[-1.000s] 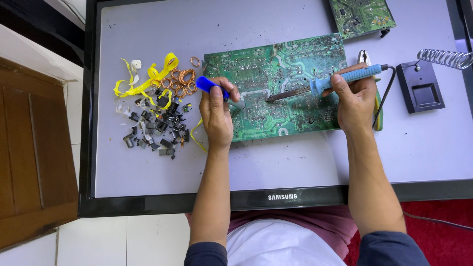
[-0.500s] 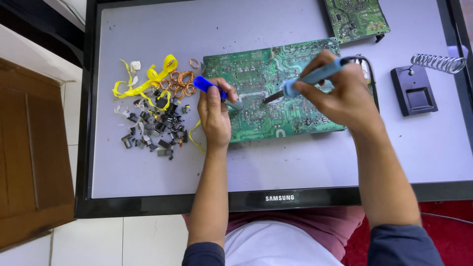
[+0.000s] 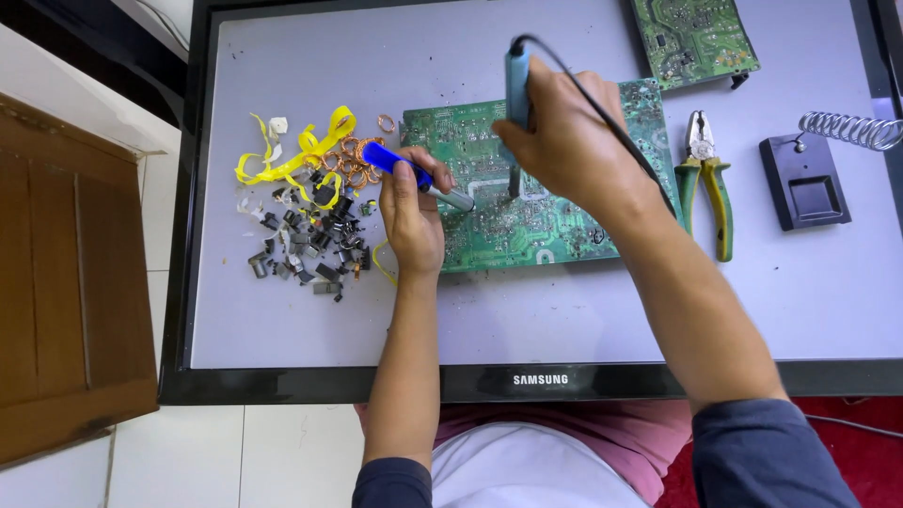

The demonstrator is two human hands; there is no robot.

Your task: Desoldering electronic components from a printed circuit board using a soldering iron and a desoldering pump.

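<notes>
View from the head camera, looking down at a flat monitor (image 3: 282, 362) lying face up as a work surface. A green circuit board (image 3: 555, 221), solder side up, rests near the middle of the screen, slightly tilted. The left hand (image 3: 412, 218) lies on the board's left edge, its fingers wrapped tight round a blue-handled tool (image 3: 400, 167) whose metal tip (image 3: 459, 199) points right onto the board surface. The right hand (image 3: 564, 141) hovers over the upper middle of the board, fingers closed round a soldering iron (image 3: 516, 85) with a blue-grey handle, held nearly upright; its dark tip (image 3: 514, 181) meets the board just beside the tip of the left-hand tool. A black cord (image 3: 602, 108) runs from the top of the iron across the back of the right hand and wrist. Left of the board lies a heap of small dark components (image 3: 306, 246), together with yellow tape strips (image 3: 296, 155) and coils of copper wire (image 3: 356, 155). Right of the board, just beside its edge, lie pliers (image 3: 710, 188) with green and yellow handles, jaws pointing away from the person. Further right stands a black iron stand (image 3: 807, 193) with a spring holder (image 3: 851, 129). A second green circuit board (image 3: 691, 38) lies at the top edge of the screen, well apart from both hands.
</notes>
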